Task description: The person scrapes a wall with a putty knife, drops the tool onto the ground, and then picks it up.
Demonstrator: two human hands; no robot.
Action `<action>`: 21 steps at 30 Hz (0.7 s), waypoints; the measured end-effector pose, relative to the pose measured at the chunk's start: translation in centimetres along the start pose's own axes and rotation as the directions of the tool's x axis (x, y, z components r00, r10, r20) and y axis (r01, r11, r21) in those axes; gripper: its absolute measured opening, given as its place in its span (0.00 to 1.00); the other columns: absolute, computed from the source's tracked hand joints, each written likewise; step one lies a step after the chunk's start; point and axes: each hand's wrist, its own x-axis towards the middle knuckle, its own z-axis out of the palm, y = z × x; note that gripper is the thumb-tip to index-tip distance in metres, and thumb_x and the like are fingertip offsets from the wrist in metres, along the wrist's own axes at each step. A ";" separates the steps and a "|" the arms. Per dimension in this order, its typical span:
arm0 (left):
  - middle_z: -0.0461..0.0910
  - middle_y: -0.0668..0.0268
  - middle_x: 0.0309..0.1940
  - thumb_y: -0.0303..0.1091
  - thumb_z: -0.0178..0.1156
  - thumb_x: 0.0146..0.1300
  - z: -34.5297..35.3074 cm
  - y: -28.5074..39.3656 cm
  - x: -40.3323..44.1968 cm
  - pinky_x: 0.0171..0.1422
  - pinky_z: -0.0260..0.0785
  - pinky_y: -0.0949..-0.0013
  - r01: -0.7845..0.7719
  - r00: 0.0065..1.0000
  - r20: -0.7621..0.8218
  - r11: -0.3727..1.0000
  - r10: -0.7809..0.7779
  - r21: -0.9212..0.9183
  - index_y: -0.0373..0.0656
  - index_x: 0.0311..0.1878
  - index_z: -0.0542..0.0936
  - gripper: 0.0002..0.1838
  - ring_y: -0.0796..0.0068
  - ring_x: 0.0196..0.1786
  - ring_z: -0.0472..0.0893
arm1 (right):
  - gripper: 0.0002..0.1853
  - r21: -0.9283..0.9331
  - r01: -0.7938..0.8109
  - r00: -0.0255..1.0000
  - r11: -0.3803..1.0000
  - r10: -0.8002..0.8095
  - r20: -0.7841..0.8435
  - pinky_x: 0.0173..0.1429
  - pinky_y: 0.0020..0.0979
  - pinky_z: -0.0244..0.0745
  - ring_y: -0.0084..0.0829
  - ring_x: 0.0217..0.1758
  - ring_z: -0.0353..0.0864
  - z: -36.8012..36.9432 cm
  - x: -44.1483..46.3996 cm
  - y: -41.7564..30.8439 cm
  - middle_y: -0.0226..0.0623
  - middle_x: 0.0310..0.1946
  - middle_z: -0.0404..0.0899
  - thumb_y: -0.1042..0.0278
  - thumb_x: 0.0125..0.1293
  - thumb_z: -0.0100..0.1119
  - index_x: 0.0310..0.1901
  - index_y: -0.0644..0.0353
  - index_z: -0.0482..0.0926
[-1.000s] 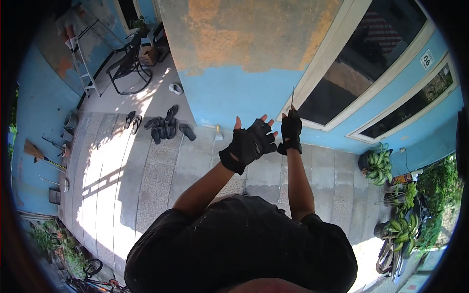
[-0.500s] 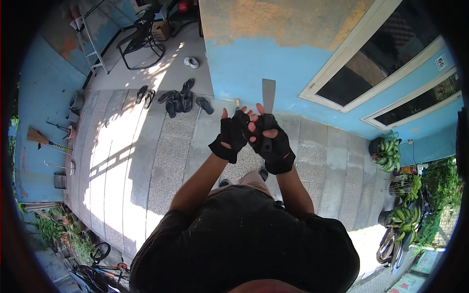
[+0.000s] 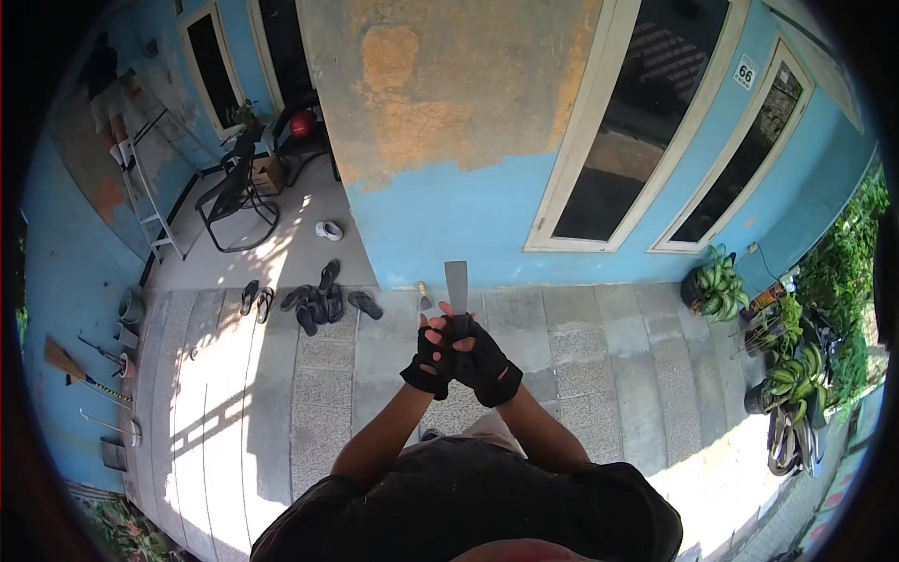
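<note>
My right hand (image 3: 479, 361), in a black fingerless glove, is closed around the dark handle of a scraper (image 3: 456, 286). Its flat grey blade points up, toward the wall. Against it, my left hand (image 3: 433, 359), gloved the same way, has its fingers curled beside the scraper's handle. What those left fingers grip, if anything, is hidden. Beyond my hands rises a blue wall (image 3: 449, 225) whose upper part is a bare patch of grey and orange. A small yellow-handled tool (image 3: 424, 296) rests on the floor at the wall's foot.
Several dark sandals (image 3: 323, 304) and a white shoe (image 3: 329, 230) lie to the left. Behind them are a black chair (image 3: 239, 201) and a person on a ladder (image 3: 150, 201). A broom (image 3: 84, 370) leans at far left. Potted plants (image 3: 721, 286) line the right; windows (image 3: 613, 140) stand ahead.
The view has tipped up, showing more wall and the person on the ladder. My hands have come closer together and sit lower in view, the scraper still in my right hand.
</note>
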 end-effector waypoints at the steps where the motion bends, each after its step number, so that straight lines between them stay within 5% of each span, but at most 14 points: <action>1: 0.70 0.55 0.64 0.75 0.29 0.66 2.9 -2.0 0.3 0.72 0.61 0.57 0.032 0.993 -0.120 0.990 -0.015 0.140 0.39 0.68 0.66 0.48 0.55 0.66 0.69 | 0.41 0.040 -0.059 0.998 0.997 0.058 0.025 0.58 0.48 0.77 0.47 0.64 0.74 0.0 -0.5 0.2 0.49 0.64 0.70 0.84 0.54 0.48 0.73 0.60 0.53; 2: 0.70 0.54 0.64 0.76 0.29 0.65 3.9 -3.1 0.6 0.73 0.59 0.55 0.061 0.993 -0.101 0.997 -0.057 0.045 0.40 0.70 0.63 0.49 0.55 0.66 0.69 | 0.41 0.036 -0.063 0.997 0.997 0.062 0.037 0.58 0.48 0.77 0.47 0.64 0.74 0.3 -0.7 -0.6 0.49 0.64 0.70 0.84 0.54 0.48 0.73 0.60 0.53; 4: 0.68 0.54 0.66 0.78 0.29 0.63 5.4 -5.5 1.2 0.75 0.56 0.52 0.124 0.990 -0.049 0.980 -0.133 -0.152 0.42 0.73 0.59 0.51 0.56 0.67 0.69 | 0.40 0.013 0.119 0.972 0.993 -0.114 -0.206 0.60 0.49 0.77 0.48 0.65 0.74 0.8 -1.8 -3.5 0.50 0.65 0.67 0.83 0.53 0.48 0.72 0.61 0.54; 5: 0.67 0.53 0.67 0.79 0.28 0.62 6.0 -6.8 1.6 0.75 0.55 0.50 0.160 0.986 -0.013 0.955 -0.168 -0.250 0.43 0.75 0.56 0.52 0.57 0.67 0.69 | 0.38 -0.220 0.150 0.956 0.964 -0.198 -0.215 0.62 0.50 0.76 0.47 0.64 0.74 -0.6 -2.0 -5.2 0.50 0.66 0.66 0.84 0.53 0.47 0.70 0.61 0.55; 6: 0.67 0.53 0.67 0.79 0.28 0.62 7.6 -8.1 1.7 0.75 0.55 0.50 0.156 0.986 -0.011 0.955 -0.164 -0.252 0.43 0.75 0.56 0.52 0.57 0.67 0.69 | 0.38 -0.222 0.145 0.957 0.964 -0.193 -0.215 0.62 0.50 0.76 0.47 0.64 0.74 -0.6 -2.7 -7.0 0.50 0.66 0.66 0.84 0.53 0.47 0.70 0.61 0.55; 8: 0.68 0.54 0.67 0.78 0.28 0.63 10.6 -10.2 2.9 0.76 0.55 0.51 0.019 0.975 -0.223 0.991 0.010 0.131 0.45 0.76 0.54 0.52 0.57 0.67 0.69 | 0.38 -0.449 0.178 0.946 0.875 -0.279 -0.168 0.62 0.51 0.76 0.47 0.66 0.72 0.1 -3.5 -11.0 0.50 0.66 0.66 0.84 0.55 0.48 0.70 0.61 0.54; 10: 0.67 0.56 0.68 0.78 0.28 0.63 8.5 -11.5 3.7 0.75 0.55 0.51 -0.027 0.988 -0.153 0.998 0.035 0.056 0.47 0.78 0.51 0.51 0.56 0.68 0.69 | 0.39 -0.448 0.165 0.965 0.879 -0.237 -0.109 0.62 0.50 0.77 0.47 0.67 0.72 3.7 -5.2 -13.8 0.50 0.66 0.65 0.84 0.56 0.49 0.71 0.61 0.53; 12: 0.70 0.57 0.65 0.75 0.32 0.65 7.4 -13.3 4.7 0.75 0.55 0.49 0.068 0.982 -0.174 0.996 -0.077 -0.056 0.45 0.75 0.57 0.48 0.56 0.68 0.69 | 0.42 -0.305 0.013 0.999 0.952 -0.027 -0.040 0.61 0.50 0.77 0.48 0.66 0.72 6.2 -6.8 -15.2 0.52 0.69 0.62 0.85 0.54 0.51 0.73 0.60 0.53; 14: 0.67 0.55 0.67 0.73 0.35 0.66 7.6 -17.2 5.8 0.75 0.56 0.50 0.033 0.999 -0.007 0.998 -0.033 0.048 0.43 0.71 0.61 0.45 0.55 0.71 0.65 | 0.41 -0.242 -0.159 0.987 0.957 0.158 -0.023 0.61 0.50 0.75 0.50 0.70 0.68 6.1 -8.5 -14.7 0.52 0.71 0.60 0.83 0.54 0.51 0.73 0.60 0.53; 17: 0.63 0.52 0.70 0.74 0.32 0.65 8.9 -20.6 6.3 0.76 0.55 0.51 0.025 0.979 0.202 0.998 -0.037 0.063 0.42 0.74 0.56 0.48 0.54 0.75 0.60 | 0.40 -0.096 -0.082 0.992 0.992 0.072 -0.102 0.63 0.50 0.74 0.51 0.71 0.65 1.8 -9.4 -15.9 0.52 0.71 0.60 0.83 0.54 0.50 0.72 0.60 0.54; 19: 0.68 0.55 0.66 0.74 0.34 0.65 10.5 -21.3 5.9 0.76 0.50 0.39 -0.008 0.987 -0.159 0.983 -0.021 -0.182 0.41 0.73 0.60 0.48 0.48 0.73 0.61 | 0.38 -0.316 0.149 0.967 0.937 -0.205 -0.152 0.65 0.50 0.73 0.52 0.73 0.62 0.4 -10.0 -18.1 0.52 0.70 0.59 0.83 0.55 0.50 0.71 0.61 0.55; 21: 0.66 0.54 0.68 0.75 0.31 0.65 8.3 -21.7 5.3 0.76 0.50 0.41 -0.121 0.981 -0.160 0.989 0.106 -0.090 0.42 0.74 0.58 0.49 0.48 0.74 0.60 | 0.38 -0.479 0.154 0.960 0.864 -0.245 -0.133 0.62 0.51 0.76 0.52 0.71 0.65 0.4 -10.4 -20.3 0.52 0.70 0.60 0.85 0.55 0.51 0.71 0.61 0.55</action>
